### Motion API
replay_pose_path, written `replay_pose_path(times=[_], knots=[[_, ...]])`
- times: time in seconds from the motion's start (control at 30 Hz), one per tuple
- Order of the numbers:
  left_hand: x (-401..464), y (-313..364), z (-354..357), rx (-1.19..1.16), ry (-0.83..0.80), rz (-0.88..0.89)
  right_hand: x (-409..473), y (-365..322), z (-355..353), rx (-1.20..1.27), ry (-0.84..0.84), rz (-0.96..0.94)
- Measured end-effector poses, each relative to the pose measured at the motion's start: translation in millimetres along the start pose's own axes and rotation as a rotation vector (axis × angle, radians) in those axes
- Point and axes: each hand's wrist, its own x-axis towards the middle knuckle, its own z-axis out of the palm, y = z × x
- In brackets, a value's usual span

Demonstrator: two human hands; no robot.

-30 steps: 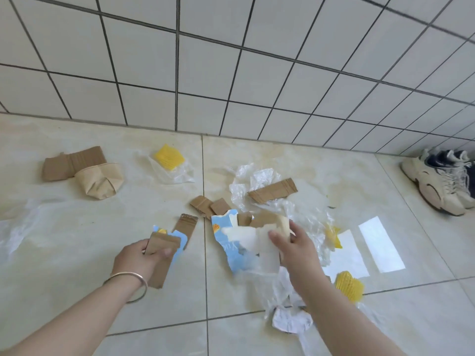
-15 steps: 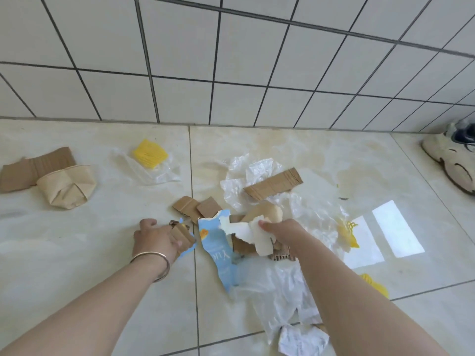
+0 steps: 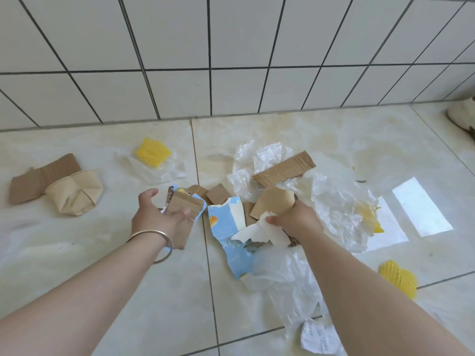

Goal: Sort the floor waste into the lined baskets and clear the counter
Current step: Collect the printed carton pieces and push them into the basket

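Head view looks down on a pale tiled floor [image 3: 77, 253] that meets a white tiled wall [image 3: 231, 47], with waste scattered across the middle. Largest among it is clear plastic film [image 3: 341, 211], crumpled and spreading from the centre to the right, with more of it trailing down beneath the right forearm. On its upper part lies a long strip of corrugated cardboard [image 3: 284, 169]. At far left a second piece of brown cardboard [image 3: 38, 179] lies flat, and a crushed tan paper cup [image 3: 74, 194] rests against it. A torn blue carton [image 3: 226, 227] lies in the centre between the two hands. Behind the left hand, a yellow foam net [image 3: 153, 151] sits on a small clear bag, well apart from the main pile; another yellow net [image 3: 398, 277] lies at lower right, beside the right forearm. A crumpled white slip of paper [image 3: 317, 337] lies at the bottom, partly under the plastic.

Left hand [image 3: 154, 214], with a metal bangle [image 3: 156, 240] at the wrist, has its fingers closed on a flat brown cardboard piece [image 3: 182, 217], thumb raised and apart; a blue scrap shows behind the piece. Right hand [image 3: 295, 222] has its fingers gripped around a bunch of torn white paper [image 3: 259, 232] and a tan cup fragment [image 3: 272, 204], held just over the carton. Part of a pale shoe [image 3: 462, 115] shows at the right edge.
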Motion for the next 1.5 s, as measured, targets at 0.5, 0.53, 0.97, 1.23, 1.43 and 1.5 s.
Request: replay_pose_path(times=[0.5,0.53,0.97,1.23,1.43,1.5], knots=[[-12.6,16.1,85.6,-0.014,-0.178,-0.071,-33.2,19.3,26.3,0.377,-0.058,-0.074],[-13.2,12.1,84.4,-0.025,-0.187,-0.085,-34.1,18.5,26.0,0.364,-0.066,-0.061],[-13.8,-18.1,24.2,-0.479,0.006,-0.022,-56.8,17.9,10.1,0.843,-0.328,-0.036],[-57.1,10.1,-81.3,-0.502,0.042,0.117,-106.8,-9.1,-29.6,1.082,-0.301,-0.111],[-127.8,2.8,-210.7,-0.425,0.096,0.175,-196.4,-77.9,-54.5,1.099,-0.453,-0.314],[-156.6,-9.4,-264.0,-0.467,0.162,0.152,-240.0,-103.3,-54.2,1.090,-0.516,-0.399]])
